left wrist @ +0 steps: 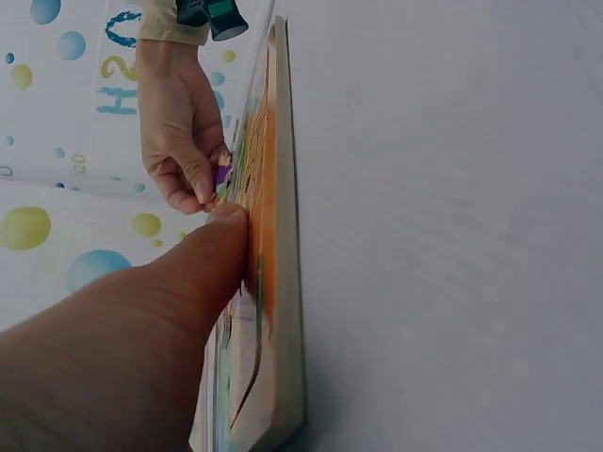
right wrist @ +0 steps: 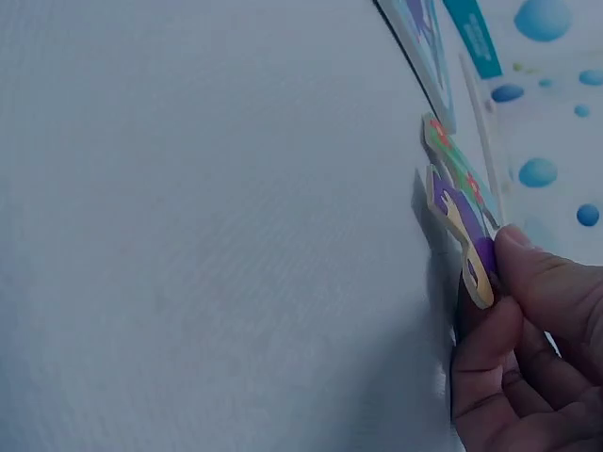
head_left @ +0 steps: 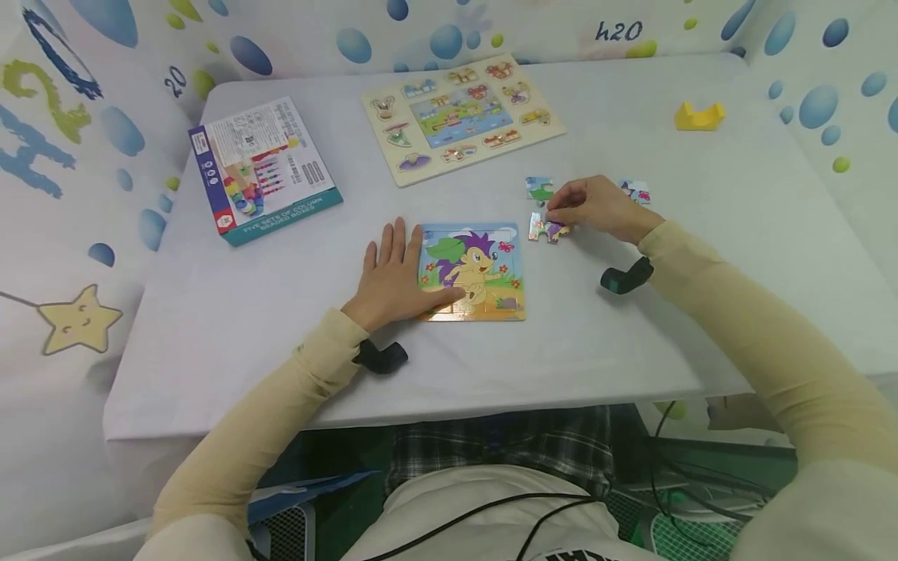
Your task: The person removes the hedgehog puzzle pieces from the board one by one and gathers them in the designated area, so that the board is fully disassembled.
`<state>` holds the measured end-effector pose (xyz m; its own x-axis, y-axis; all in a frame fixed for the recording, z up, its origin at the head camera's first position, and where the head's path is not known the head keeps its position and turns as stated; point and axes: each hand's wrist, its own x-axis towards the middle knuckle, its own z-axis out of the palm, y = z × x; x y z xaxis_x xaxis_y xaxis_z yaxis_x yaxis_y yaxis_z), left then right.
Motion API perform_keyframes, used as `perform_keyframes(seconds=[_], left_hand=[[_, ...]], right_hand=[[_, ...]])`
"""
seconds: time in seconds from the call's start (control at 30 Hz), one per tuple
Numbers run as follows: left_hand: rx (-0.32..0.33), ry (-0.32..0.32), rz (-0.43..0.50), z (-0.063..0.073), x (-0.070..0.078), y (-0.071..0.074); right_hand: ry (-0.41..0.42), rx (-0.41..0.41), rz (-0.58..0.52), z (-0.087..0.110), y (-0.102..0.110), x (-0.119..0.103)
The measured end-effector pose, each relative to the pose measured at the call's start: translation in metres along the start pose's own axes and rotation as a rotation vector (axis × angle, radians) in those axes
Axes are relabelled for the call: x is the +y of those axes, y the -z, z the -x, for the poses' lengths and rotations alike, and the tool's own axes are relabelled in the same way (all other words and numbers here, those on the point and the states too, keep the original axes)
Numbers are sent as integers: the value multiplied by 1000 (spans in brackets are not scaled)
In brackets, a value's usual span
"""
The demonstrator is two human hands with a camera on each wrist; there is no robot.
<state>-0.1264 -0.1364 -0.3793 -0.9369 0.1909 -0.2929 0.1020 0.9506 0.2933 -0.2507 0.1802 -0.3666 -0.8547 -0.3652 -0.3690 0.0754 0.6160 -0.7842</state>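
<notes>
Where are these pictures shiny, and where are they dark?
Head view: glare on the hedgehog puzzle, near its bottom edge; left wrist view: dim, greyish tablecloth; right wrist view: dim and bluish, with a soft shadow beside the right hand.

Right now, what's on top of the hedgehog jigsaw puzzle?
The left hand has its thumb across the lower left of the hedgehog jigsaw puzzle. Whatever is directly under the thumb is covered and can't be seen.
</notes>
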Motion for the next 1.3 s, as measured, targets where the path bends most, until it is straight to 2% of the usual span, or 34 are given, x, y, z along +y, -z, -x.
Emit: perform_keyframes(seconds=[0.2, 0.4, 0.57, 0.8, 0.93, 1.03, 1.2, 1.3], left_hand=[[-6, -5, 9, 1, -4, -1], [-19, -5, 14, 0, -4, -1], [-27, 11, 5, 0, -3, 0], [-33, 19, -4, 2, -1, 2], [-34, 24, -1, 2, -4, 2], [-35, 34, -2, 1, -5, 1], [-37, 48, -5, 1, -5, 3], [-34, 47, -2, -2, -5, 6]], right_hand=[[46, 29, 61, -3, -3, 1], [96, 88, 201, 0, -12, -4], [175, 134, 303, 0, -18, -3], [224, 161, 336, 2, -23, -2], [290, 179, 384, 4, -33, -10], [336, 123, 448, 7, -46, -26], [390, -99, 532, 8, -76, -60], [415, -185, 563, 7, -88, -72]])
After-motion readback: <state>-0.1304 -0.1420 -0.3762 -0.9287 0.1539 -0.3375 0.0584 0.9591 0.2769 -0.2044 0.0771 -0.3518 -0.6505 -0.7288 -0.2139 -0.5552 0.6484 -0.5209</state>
